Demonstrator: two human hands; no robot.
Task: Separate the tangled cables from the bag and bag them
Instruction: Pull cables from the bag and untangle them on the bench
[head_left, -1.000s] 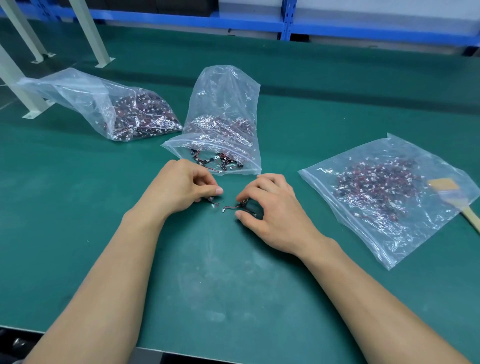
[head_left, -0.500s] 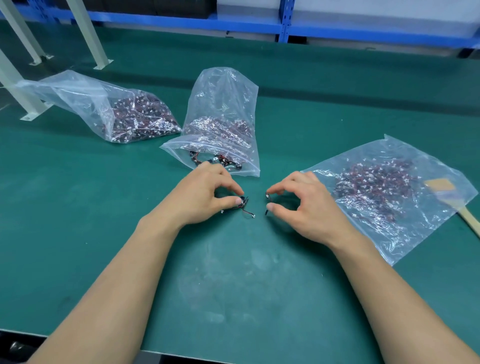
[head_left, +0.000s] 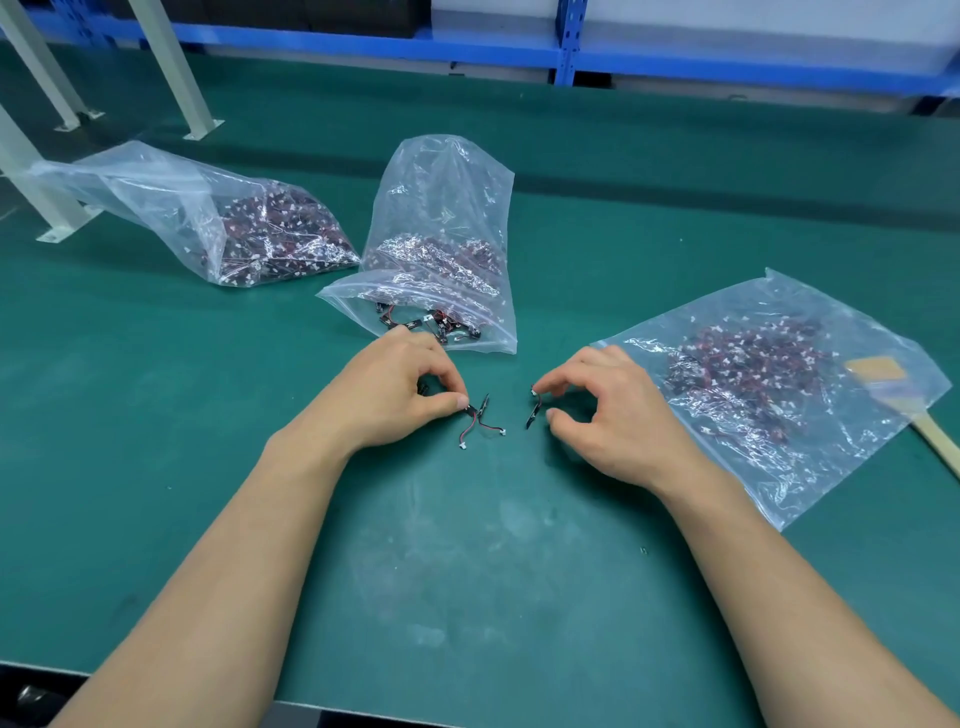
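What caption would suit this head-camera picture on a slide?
Left hand pinches cables, right hand pinches another cable, over a green table before three cable bags.

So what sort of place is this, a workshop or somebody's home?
Probably a factory or electronics assembly bench: a green work mat, blue metal racking behind, and clear bags stuffed with small cables.

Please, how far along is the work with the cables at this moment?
Done: a single cable is pinched in the right hand, apart from the rest. In hand: the left hand pinches two cables, seemingly tangled. Left: bag these; the middle bag holds many more.
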